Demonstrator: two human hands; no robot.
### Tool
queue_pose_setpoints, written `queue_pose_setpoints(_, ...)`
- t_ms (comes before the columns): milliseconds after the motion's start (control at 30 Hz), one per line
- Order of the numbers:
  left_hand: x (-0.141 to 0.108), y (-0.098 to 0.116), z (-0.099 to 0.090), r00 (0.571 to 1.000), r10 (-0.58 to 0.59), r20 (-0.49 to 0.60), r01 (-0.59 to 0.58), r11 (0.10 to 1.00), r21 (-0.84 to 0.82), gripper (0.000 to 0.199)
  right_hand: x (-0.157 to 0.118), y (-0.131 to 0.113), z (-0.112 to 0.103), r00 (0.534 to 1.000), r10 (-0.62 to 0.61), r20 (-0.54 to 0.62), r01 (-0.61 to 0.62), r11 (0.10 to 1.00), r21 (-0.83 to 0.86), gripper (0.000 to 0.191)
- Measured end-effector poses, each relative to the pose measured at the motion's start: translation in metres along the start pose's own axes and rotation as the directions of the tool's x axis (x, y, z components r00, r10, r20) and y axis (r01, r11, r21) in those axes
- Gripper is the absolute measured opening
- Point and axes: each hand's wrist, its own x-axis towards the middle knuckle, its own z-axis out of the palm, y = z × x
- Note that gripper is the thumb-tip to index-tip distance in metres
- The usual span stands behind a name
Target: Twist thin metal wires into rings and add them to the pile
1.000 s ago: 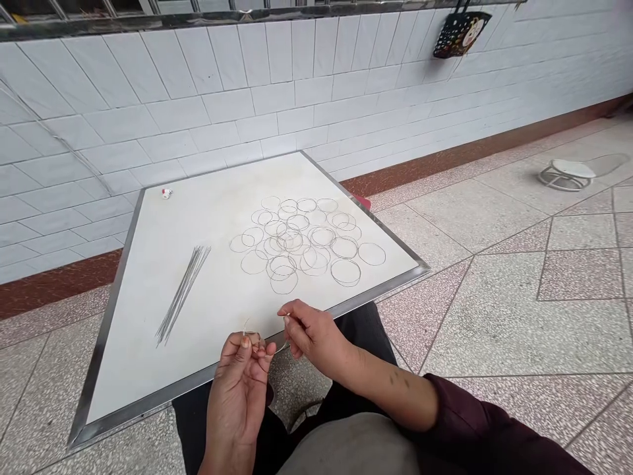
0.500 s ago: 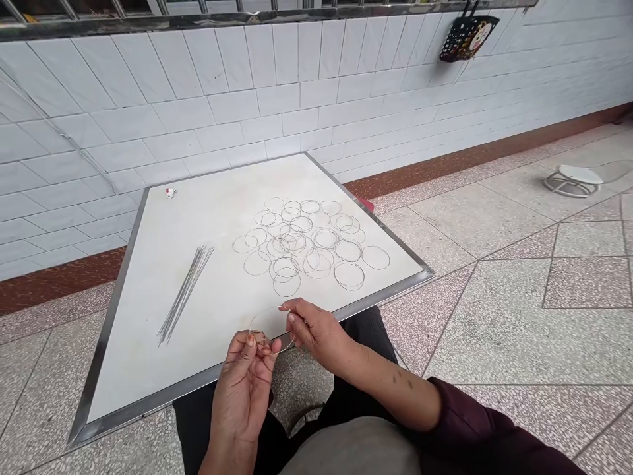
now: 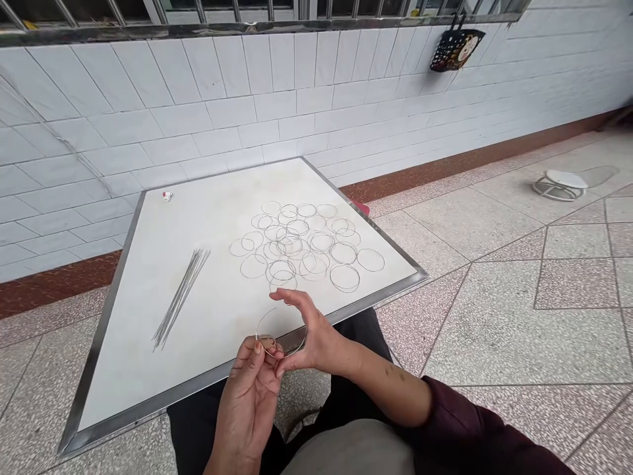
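Observation:
A thin wire ring [image 3: 258,322] is held over the table's near edge, its left side pinched between the thumb and fingers of my left hand [image 3: 254,389]. My right hand [image 3: 319,340] curves around the ring's right side, thumb low near my left fingertips and fingers spread wide above. Many wire rings [image 3: 343,253] lie overlapping in a loose cluster on the right half of the white table [image 3: 222,191]. To the left on the tabletop rests a slanted bundle of straight wires [image 3: 180,300].
A small white and red object [image 3: 167,196] sits at the table's far left corner. Behind the table stands a tiled wall with a barred window. A dark patterned bag [image 3: 455,49] hangs there, and a white round stool [image 3: 561,185] stands on the floor at right.
My right hand has opened from a pinch near the ring's top into a wide curve around its right side. My left hand still holds the ring. The view has shifted slightly.

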Motion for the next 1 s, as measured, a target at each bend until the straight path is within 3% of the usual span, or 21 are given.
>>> queue_pose_setpoints(200,-0.002,0.001,0.003,0.999,-0.029,0.015,0.028,0.998,0.057,0.015,0.000,-0.004,-0.005,0.999,0.051,0.017,-0.052,0.996,0.069,0.105)
queue_pose_setpoints(333,-0.004,0.002,0.005,0.999,-0.037,0.009,0.036,0.995,0.090,0.017,0.000,-0.005,-0.008,0.999,0.000,0.036,-0.004,0.995,0.103,0.100)
queue_pose_setpoints(667,0.002,-0.001,-0.003,0.997,-0.062,0.052,0.058,0.996,0.073,0.009,0.003,-0.005,-0.015,0.997,-0.024,0.073,0.022,0.999,0.025,0.082)
queue_pose_setpoints(1000,-0.001,-0.001,0.005,1.000,-0.017,-0.011,0.018,0.997,0.079,0.008,-0.002,0.004,-0.013,0.998,0.038,0.051,-0.041,0.997,0.060,0.087)
